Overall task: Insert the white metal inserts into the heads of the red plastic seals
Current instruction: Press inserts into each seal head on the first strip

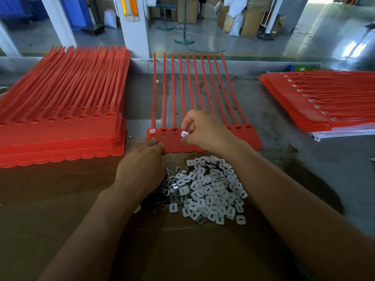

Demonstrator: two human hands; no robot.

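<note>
A: Red seal strip (250, 138) at 12 o'clock, where are we?
B: Our right hand (205, 130) pinches one white insert (184, 134) over its heads; our left hand (144, 165) grips its 7 o'clock corner. Insert pile (209, 191) at 6 o'clock.

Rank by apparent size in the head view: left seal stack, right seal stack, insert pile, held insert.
1. left seal stack
2. right seal stack, unsure: the frame edge cuts it off
3. insert pile
4. held insert
</note>
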